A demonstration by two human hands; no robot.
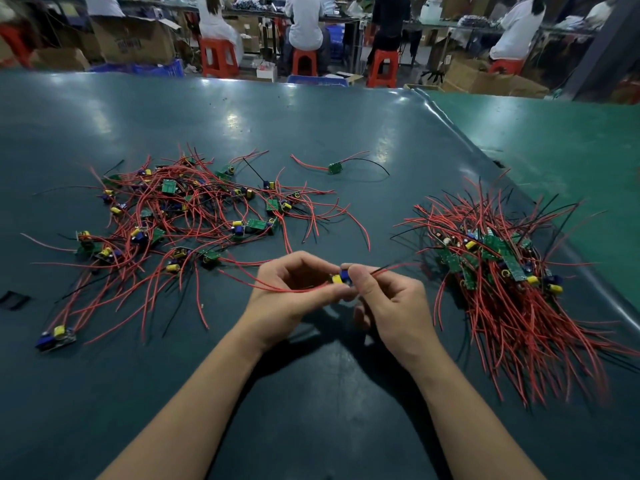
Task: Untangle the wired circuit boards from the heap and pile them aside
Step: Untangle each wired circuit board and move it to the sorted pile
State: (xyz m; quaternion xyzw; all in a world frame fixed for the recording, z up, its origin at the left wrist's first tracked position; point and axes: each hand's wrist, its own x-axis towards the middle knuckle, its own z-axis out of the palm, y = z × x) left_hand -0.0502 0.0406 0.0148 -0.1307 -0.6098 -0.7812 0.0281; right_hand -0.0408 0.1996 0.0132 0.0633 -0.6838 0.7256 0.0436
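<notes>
A tangled heap (187, 216) of small green circuit boards with red and black wires spreads over the left of the dark green table (311, 126). A tidier pile (498, 268) of boards, wires fanned out, lies on the right. Between them, above the table, my left hand (291, 296) and my right hand (388, 299) pinch one small board (341, 278) with yellow and blue parts. Its red wires trail left toward the heap and right toward the pile.
One single board (335, 167) with red and black wires lies alone further back. Another stray board (57, 336) sits at the near left, and a black patch (14, 299) at the left edge. People on red stools work at benches beyond the table.
</notes>
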